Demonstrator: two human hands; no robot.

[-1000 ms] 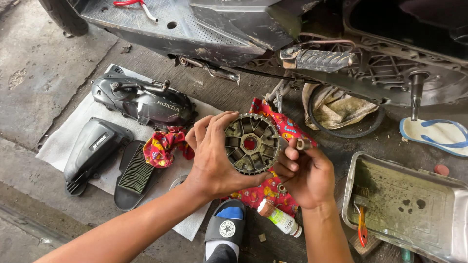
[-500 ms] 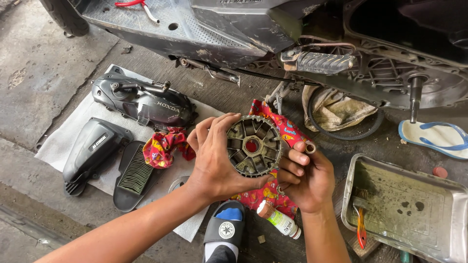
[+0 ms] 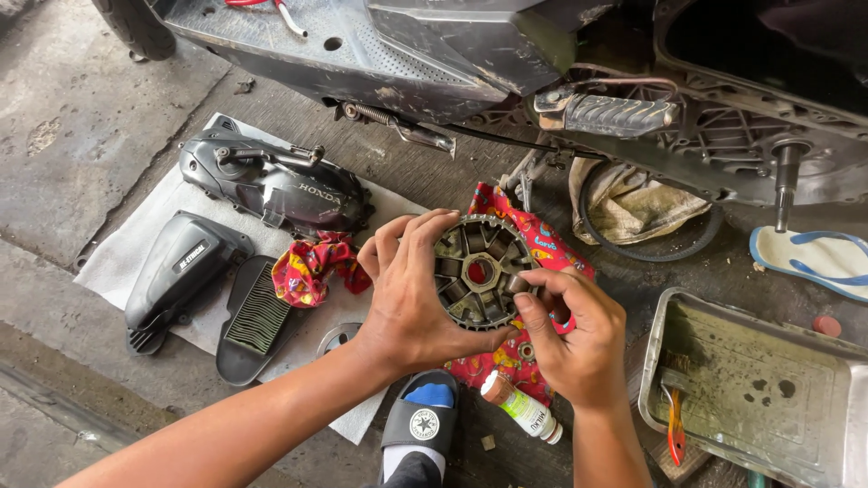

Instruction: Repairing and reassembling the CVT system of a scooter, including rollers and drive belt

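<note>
**Variator out of the scooter, rollers getting sorted by hand**

So the variator pulley [image 3: 479, 271], the round toothed one with the roller slots facing up, is off the bike and held up in the air over the red patterned cloth [image 3: 533, 248] on the concrete floor [image 3: 72, 117]. The left hand [image 3: 411, 298] has its grip wrapped around the pulley's left rim and underside, carrying the weight. The right hand [image 3: 574, 339] has thumb and fingers pinched at the right-hand slots, looks like it's clenched on a small roller weight, though the piece itself is mostly hidden by the fingers.

My read: this is the roller-seating or checking stage. Next move would need the pulley kept level so nothing drops out of the slots, and each roller pushed squarely into its ramp.

Containers:
- metal tray [image 3: 832, 361] on the right, grimy film of old liquid in the bottom, with an orange-handled brush [image 3: 675, 425] leaning in at its left end
- small bottle [image 3: 520, 407] lying on the cloth, cap on, can't see how full

Around it: black crankcase cover [image 3: 271, 185], plastic air duct cover [image 3: 176, 271] and a ribbed filter piece [image 3: 258, 316] parked on white paper [image 3: 117, 258]. Drive belt [image 3: 633, 244] looped around a dirty rag by the scooter [image 3: 434, 54].
</note>
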